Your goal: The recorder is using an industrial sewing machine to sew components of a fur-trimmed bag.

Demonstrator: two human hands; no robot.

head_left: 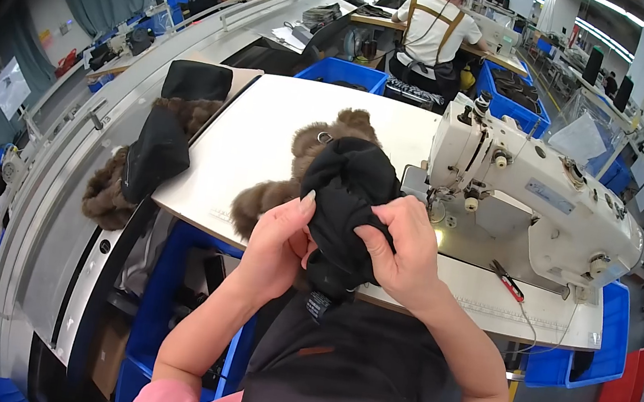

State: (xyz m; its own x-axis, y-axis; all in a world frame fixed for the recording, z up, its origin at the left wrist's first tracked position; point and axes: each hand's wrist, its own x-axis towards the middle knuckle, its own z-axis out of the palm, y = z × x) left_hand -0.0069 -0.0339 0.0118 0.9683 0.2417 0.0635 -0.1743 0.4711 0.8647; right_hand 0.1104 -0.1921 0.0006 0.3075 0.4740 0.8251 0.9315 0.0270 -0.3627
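Observation:
Bunched black fabric, which looks like the lining of a small bag, is gripped in front of me over the near edge of the white sewing table. My left hand pinches its left side, thumb pointing up. On its right side my right hand is closed, with the thumb pressed into a fold. Brown plush fur with a metal ring lies behind and left of the fabric. A small dark label hangs from the bottom. The fingertips behind the cloth are hidden.
Right of my hands stands a white sewing machine, its lamp lit. Red-handled thread snips rest by its base. More black-and-brown fur bags lie at the left. Blue bins stand below. Ahead, a person sits working.

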